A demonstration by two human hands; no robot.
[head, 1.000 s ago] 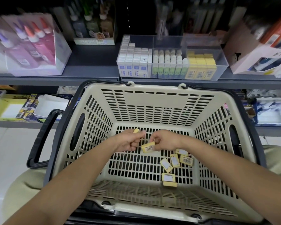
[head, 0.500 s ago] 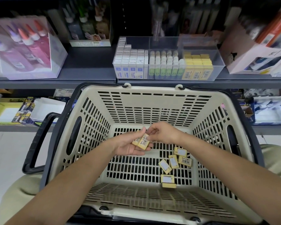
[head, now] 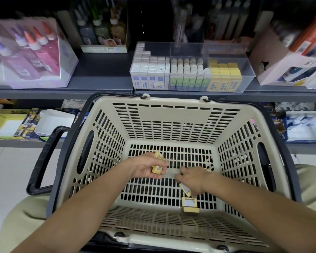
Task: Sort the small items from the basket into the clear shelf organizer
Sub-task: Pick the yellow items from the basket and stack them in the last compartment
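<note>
left hand (head: 148, 168) curled round small yellow boxes (head: 156, 169), basket (head: 171, 115) centre. right hand (head: 194, 178) apart, at its 4 o'clock, down over loose yellow boxes (head: 189, 202) on floor; grip not discernible. clear organizer (head: 190, 48) on shelf, 12 o'clock. risk: overfilled left palm sheds boxes during lift.

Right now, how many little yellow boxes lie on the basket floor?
3 in view: one box partly under the right hand, a second box nearer, a third box against it. The hand may hide more. The left hand holds other yellow boxes.
</note>
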